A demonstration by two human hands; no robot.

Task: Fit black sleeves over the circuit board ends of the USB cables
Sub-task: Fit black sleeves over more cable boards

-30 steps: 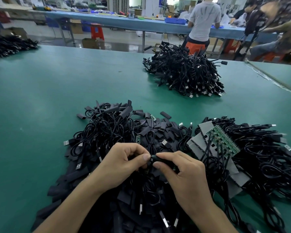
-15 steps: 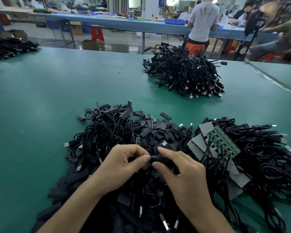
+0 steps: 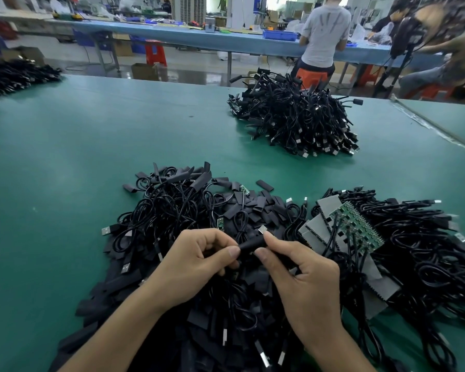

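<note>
My left hand (image 3: 196, 267) and my right hand (image 3: 304, 280) meet over a heap of black USB cables and loose flat black sleeves (image 3: 188, 237). Between them is one black sleeve (image 3: 251, 245), pinched at its left end by my left thumb and fingers and at its right end by my right thumb and forefinger. The board inside it is hidden. Bare green circuit boards (image 3: 220, 220) show in the heap. To the right lies a panel of green boards (image 3: 356, 226) with cables attached.
A second pile of black cables (image 3: 295, 119) sits further back on the green table (image 3: 65, 162). Another dark pile (image 3: 16, 76) lies at the far left edge. A person in a grey shirt (image 3: 324, 30) stands at a blue bench behind.
Both hands stay together over the heap. The sleeve between the fingertips now shows more clearly and lies more level, with the right fingers shifted along it.
</note>
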